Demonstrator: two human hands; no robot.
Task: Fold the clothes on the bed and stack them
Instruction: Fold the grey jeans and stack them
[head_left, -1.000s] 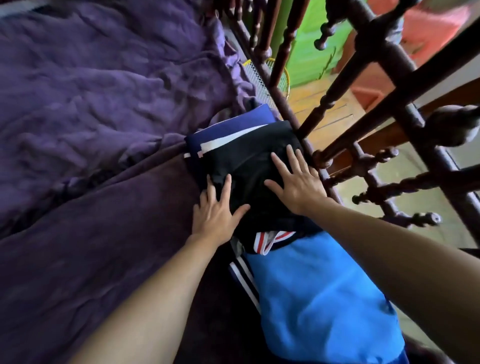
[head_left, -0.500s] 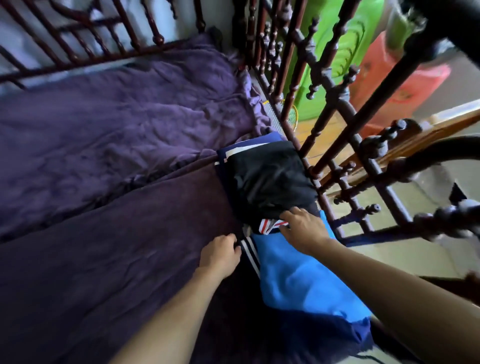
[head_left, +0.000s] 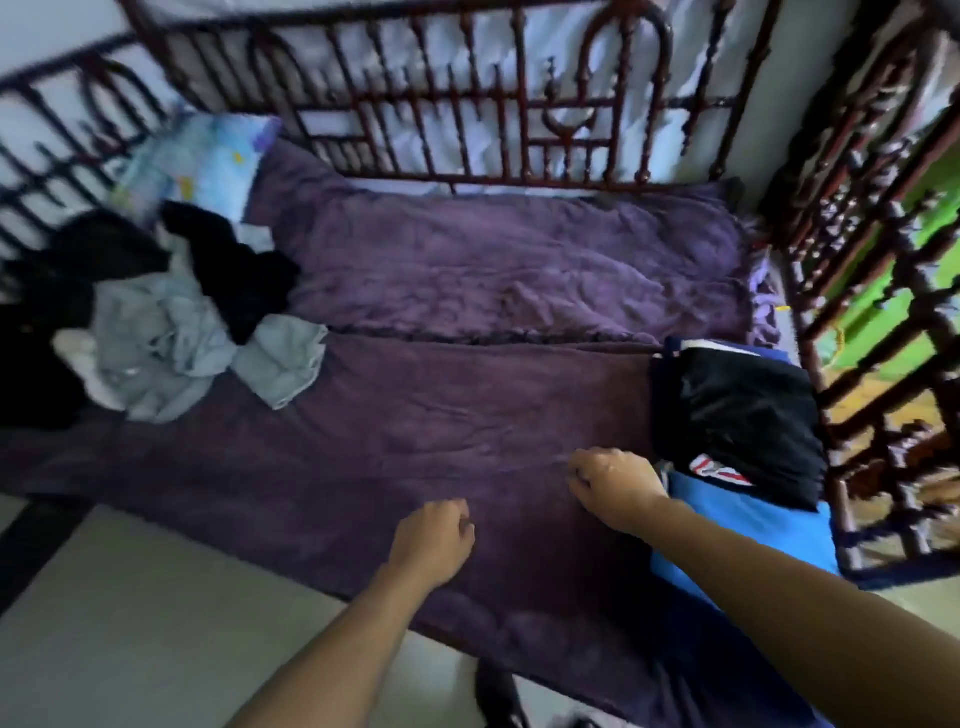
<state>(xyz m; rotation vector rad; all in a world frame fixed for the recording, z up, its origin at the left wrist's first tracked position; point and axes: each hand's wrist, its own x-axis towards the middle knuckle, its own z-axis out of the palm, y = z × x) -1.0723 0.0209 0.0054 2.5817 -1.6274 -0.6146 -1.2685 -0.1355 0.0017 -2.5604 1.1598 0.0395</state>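
Note:
A stack of folded clothes with a black garment (head_left: 737, 415) on top sits at the bed's right end against the railing. A blue folded garment (head_left: 748, 530) lies in front of it. At the left end lies an unfolded heap: a grey garment (head_left: 176, 343) and black clothes (head_left: 244, 275). My right hand (head_left: 615, 486) hovers over the purple bed cover (head_left: 415, 426) just left of the stack, fingers loosely curled, holding nothing. My left hand (head_left: 431, 535) hangs near the bed's front edge, fingers also loosely curled and empty.
A dark red wooden railing (head_left: 467, 104) rings the bed at the back and right side (head_left: 872, 312). A light blue patterned pillow (head_left: 202, 161) lies at the back left. Pale floor (head_left: 130, 623) shows in front of the bed.
Both hands have left the folded stack and drawn back to the left over the bed cover. The view has swung left and up, bringing the unfolded heap into sight.

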